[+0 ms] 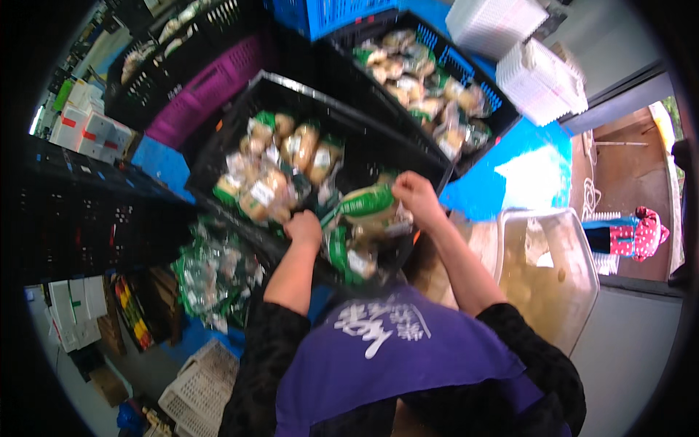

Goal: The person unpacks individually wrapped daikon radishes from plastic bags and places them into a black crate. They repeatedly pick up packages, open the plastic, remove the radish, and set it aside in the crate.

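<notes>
A black plastic crate (306, 98) in front of me holds clear-and-green bags of pale, potato-like produce (265, 191). Over its near right part, a green-printed plastic bag (367, 201) with pale contents is stretched between my hands. My right hand (416, 195) pinches its right end. At the narrow, twisted left end, my left hand (304, 226) is closed on the plastic. More filled bags (355, 257) lie beneath it. Left of my left forearm is a heap of clear and green plastic bags (218, 278), which look flat. I wear a purple apron (393, 360) bearing writing.
A second black crate (480, 136) of bagged produce stands beyond, beside stacked white baskets (540, 82). Black and purple crates (207, 87) are at upper left, and pale baskets (199, 390) at lower left. At right is a large tub of murky liquid (546, 295); a person (636, 235) is farther off.
</notes>
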A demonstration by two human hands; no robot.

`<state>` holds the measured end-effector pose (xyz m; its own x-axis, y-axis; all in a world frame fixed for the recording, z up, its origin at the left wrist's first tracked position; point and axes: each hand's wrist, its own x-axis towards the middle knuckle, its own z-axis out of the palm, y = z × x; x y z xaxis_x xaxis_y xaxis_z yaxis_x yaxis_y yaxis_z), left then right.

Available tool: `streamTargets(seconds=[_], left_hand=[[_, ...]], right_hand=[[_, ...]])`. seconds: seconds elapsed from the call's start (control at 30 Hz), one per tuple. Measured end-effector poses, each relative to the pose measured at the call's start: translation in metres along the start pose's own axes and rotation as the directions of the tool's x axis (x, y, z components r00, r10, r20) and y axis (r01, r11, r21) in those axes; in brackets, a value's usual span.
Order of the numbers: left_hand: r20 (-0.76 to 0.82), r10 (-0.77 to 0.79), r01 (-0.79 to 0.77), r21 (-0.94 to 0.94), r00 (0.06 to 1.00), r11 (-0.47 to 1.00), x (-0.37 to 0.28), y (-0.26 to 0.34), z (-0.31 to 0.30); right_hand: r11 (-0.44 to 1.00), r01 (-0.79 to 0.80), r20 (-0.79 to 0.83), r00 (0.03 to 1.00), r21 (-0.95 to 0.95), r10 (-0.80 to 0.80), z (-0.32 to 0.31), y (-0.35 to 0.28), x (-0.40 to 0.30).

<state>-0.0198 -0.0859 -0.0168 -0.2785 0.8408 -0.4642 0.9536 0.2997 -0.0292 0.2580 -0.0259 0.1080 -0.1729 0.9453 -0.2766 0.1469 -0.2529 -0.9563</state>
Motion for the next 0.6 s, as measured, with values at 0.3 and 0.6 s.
streamTargets(seconds=[0.3, 0.6], left_hand=[[0.157, 0.353, 0.254, -0.934, 0.923, -0.251, -0.019, 0.003, -0.062], [-0.083, 0.502, -0.165, -0.979, 0.861, 0.121, -0.056, 0.013, -0.108]], right_hand=[[0.690, -0.249, 0.216, 0.967, 0.680, 0.136, -0.015, -0.011, 0.003], [0.943, -0.287, 0.209, 0.945, 0.166, 0.251, -0.008, -0.028, 0.023]])
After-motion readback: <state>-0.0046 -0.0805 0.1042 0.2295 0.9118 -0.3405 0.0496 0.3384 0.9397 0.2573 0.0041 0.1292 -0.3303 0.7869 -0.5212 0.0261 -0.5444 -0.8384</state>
